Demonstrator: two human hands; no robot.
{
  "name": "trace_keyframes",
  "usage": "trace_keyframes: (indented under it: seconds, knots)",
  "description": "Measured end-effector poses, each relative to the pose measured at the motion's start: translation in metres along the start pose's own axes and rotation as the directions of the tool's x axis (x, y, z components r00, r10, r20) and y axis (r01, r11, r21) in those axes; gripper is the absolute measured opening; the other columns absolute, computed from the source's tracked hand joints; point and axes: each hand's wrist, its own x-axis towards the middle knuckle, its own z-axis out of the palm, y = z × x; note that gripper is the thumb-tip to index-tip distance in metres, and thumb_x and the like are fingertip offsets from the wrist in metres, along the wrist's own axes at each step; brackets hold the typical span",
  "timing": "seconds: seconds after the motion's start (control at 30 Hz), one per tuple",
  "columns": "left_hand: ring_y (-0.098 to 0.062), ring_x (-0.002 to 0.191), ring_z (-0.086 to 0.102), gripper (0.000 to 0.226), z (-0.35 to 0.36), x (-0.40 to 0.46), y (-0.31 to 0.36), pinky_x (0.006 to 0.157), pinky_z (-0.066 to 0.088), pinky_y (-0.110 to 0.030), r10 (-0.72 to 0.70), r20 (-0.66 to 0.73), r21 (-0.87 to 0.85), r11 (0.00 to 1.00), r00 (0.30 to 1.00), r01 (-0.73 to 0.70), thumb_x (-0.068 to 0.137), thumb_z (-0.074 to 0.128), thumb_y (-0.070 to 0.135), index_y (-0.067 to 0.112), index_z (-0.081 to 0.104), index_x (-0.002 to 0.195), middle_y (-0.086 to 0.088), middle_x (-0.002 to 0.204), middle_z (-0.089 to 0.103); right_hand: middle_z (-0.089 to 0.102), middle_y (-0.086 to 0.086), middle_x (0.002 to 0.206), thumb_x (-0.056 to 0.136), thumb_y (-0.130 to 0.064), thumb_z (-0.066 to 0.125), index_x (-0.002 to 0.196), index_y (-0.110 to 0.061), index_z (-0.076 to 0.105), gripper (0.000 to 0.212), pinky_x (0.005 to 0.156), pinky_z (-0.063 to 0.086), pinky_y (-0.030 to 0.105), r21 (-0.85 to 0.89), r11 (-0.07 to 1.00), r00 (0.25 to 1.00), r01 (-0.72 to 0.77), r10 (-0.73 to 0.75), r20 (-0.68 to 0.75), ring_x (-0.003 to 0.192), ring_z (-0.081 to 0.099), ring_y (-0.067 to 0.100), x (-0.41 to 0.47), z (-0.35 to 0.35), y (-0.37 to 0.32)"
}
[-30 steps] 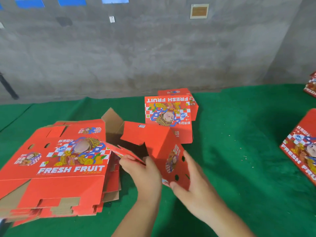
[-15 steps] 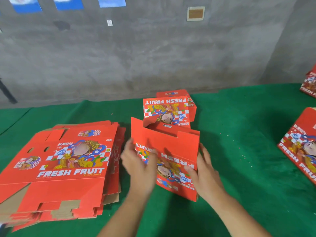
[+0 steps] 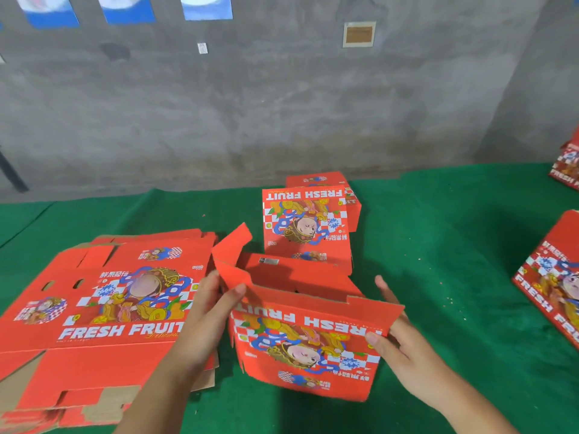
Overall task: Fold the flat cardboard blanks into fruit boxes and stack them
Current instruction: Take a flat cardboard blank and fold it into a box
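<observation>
Red printed cardboard filled the near view: a half-formed fruit box (image 3: pixel 307 339) stood on the green surface (image 3: pixel 438 245) between both hands, its open top upward and its "FRESH FRUIT" panel facing the person upside down. The left hand (image 3: pixel 206 317) held the box's left end, thumb pinching a raised flap (image 3: pixel 232 261) against the fingers, which were mostly hidden behind the card. The right hand (image 3: pixel 398 339) gripped the right end, thumb pressed on the printed front and fingers wrapped round the corner behind, so each grip was closed on the box. Just left of it, touching the left forearm, lay a stack of flat blanks (image 3: pixel 94 308), printed side up, brown edges showing at the near side. Farther back, just beyond the held box, a finished box (image 3: pixel 305 227) stood with its artwork toward the person, another folded box (image 3: pixel 326 183) directly behind it. Well apart at the right edge sat two more red boxes (image 3: pixel 554 286), partly cut off. Behind everything rose a grey concrete wall (image 3: pixel 282 104) with blue sheets (image 3: pixel 206 7) along its top.
</observation>
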Motion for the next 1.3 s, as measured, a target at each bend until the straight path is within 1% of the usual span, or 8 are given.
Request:
trace_keyframes:
  seconds: [0.27, 0.43, 0.63, 0.73, 0.87, 1.1, 1.2, 1.3]
  knots:
    - [-0.008, 0.154, 0.018, 0.056, -0.003, -0.010, -0.027, 0.125, 0.020, -0.052, -0.173, 0.046, 0.175, 0.971, 0.984, 0.162, 0.070, 0.068, 0.067, 0.049, 0.070, 0.123, 0.013, 0.164, 0.028, 0.013, -0.026, 0.162, 0.097, 0.006, 0.061, 0.107, -0.030, 0.082, 0.043, 0.105, 0.043, 0.015, 0.195, 0.975, 0.991, -0.108, 0.122, -0.060, 0.152, 0.017, -0.007, 0.000, -0.005, -0.005]
    - [-0.024, 0.146, 0.040, 0.053, -0.008, -0.001, -0.028, 0.121, 0.029, -0.054, -0.365, 0.050, 0.115, 0.927, 0.930, 0.358, 0.050, 0.075, 0.062, 0.040, 0.081, 0.098, -0.009, 0.150, 0.050, -0.008, -0.040, 0.161, 0.100, -0.003, 0.061, 0.112, -0.045, 0.077, 0.046, 0.105, 0.036, 0.005, -0.044, 0.995, 0.995, -0.089, 0.091, 0.042, 0.144, 0.019, -0.020, 0.000, -0.024, -0.010]
    - [-0.030, 0.145, 0.041, 0.050, -0.010, -0.021, -0.035, 0.122, 0.029, -0.045, -0.402, 0.266, 0.191, 0.913, 0.876, 0.361, 0.104, 0.060, 0.024, 0.017, 0.046, 0.151, -0.012, 0.158, 0.041, -0.004, -0.041, 0.161, 0.101, -0.012, 0.062, 0.123, -0.057, 0.066, 0.050, 0.105, 0.029, 0.001, -0.174, 0.979, 0.991, -0.102, 0.115, 0.066, 0.144, 0.019, -0.020, -0.003, -0.030, -0.003]
    - [-0.015, 0.156, 0.016, 0.082, 0.006, -0.013, -0.013, 0.126, 0.017, -0.052, -0.347, 0.120, 0.276, 0.912, 0.930, 0.304, 0.091, 0.061, 0.069, 0.044, 0.024, 0.159, 0.009, 0.170, 0.016, 0.001, -0.036, 0.164, 0.100, -0.043, 0.057, 0.152, -0.062, 0.027, 0.063, 0.113, 0.037, 0.023, -0.280, 0.950, 0.989, -0.135, 0.147, 0.021, 0.143, 0.022, -0.020, -0.002, -0.030, 0.002]
    - [-0.007, 0.156, -0.008, 0.098, 0.012, -0.026, -0.001, 0.126, 0.006, -0.057, -0.379, 0.116, 0.395, 0.866, 0.918, 0.307, 0.073, 0.039, 0.099, 0.063, -0.004, 0.153, 0.027, 0.165, 0.002, 0.047, -0.034, 0.141, 0.081, -0.081, 0.044, 0.138, -0.062, 0.034, 0.061, 0.095, 0.043, 0.016, -0.241, 0.933, 0.960, -0.269, 0.281, 0.017, 0.124, 0.046, -0.019, -0.003, -0.026, -0.005]
    - [-0.036, 0.126, 0.037, 0.067, 0.052, -0.028, -0.022, 0.106, 0.027, -0.044, -0.053, -0.276, 0.676, 0.699, 0.960, 0.233, 0.101, 0.050, 0.051, 0.028, 0.028, 0.160, -0.012, 0.145, 0.039, 0.036, 0.010, 0.144, 0.093, -0.060, 0.044, 0.129, -0.023, 0.054, 0.053, 0.115, 0.023, 0.048, -0.413, 0.846, 0.795, -0.338, 0.022, -0.606, 0.138, 0.026, 0.032, 0.015, 0.002, -0.033]
    - [-0.034, 0.122, 0.038, 0.057, 0.051, -0.029, -0.030, 0.104, 0.026, -0.040, -0.014, -0.286, 0.704, 0.675, 0.958, 0.220, 0.099, 0.053, 0.051, 0.031, 0.045, 0.152, -0.009, 0.137, 0.042, 0.054, 0.002, 0.133, 0.097, -0.047, 0.050, 0.130, -0.021, 0.059, 0.043, 0.110, 0.035, 0.044, -0.644, 0.765, 0.872, -0.019, -0.302, -0.385, 0.128, 0.045, 0.027, 0.033, 0.013, -0.053]
    - [-0.037, 0.123, 0.038, 0.057, 0.050, -0.031, -0.032, 0.105, 0.028, -0.043, -0.022, -0.313, 0.726, 0.639, 0.949, 0.254, 0.097, 0.056, 0.052, 0.033, 0.048, 0.151, -0.008, 0.138, 0.043, 0.067, -0.004, 0.120, 0.103, -0.061, 0.028, 0.119, -0.025, 0.065, 0.055, 0.100, 0.045, 0.037, -0.773, 0.632, 0.994, -0.051, -0.042, -0.100, 0.115, 0.061, 0.023, 0.062, 0.015, -0.061]
